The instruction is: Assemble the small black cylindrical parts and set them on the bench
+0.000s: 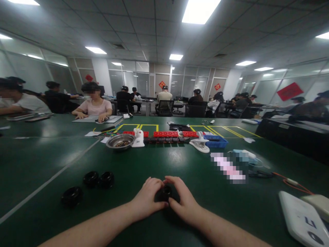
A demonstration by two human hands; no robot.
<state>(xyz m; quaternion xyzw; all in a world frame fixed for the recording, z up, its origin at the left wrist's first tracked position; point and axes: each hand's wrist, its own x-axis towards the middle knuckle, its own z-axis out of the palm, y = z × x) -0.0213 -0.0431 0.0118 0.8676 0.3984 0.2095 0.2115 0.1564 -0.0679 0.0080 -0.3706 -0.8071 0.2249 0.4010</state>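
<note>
A glossy black ring-shaped part [166, 194] with a round hole in its middle is between my two hands, low over the green table. My left hand [149, 195] curls round its left side, fingers on the far edge and thumb on the near edge. From the right, my right hand [183, 199] closes round it the same way. Both hands' fingertips nearly meet. To the left lie three similar black rings: one nearer ring [72, 196], and two farther rings side by side, the left one [90, 179] and the right one [106, 179].
A metal bowl [120, 142] of small parts, white clamps [200, 143], red blocks [167, 134] and a blue tray [216, 141] stand across the table [108, 223]. A white device [299, 218] lies at right, with an orange cable [293, 181] behind. People sit beyond.
</note>
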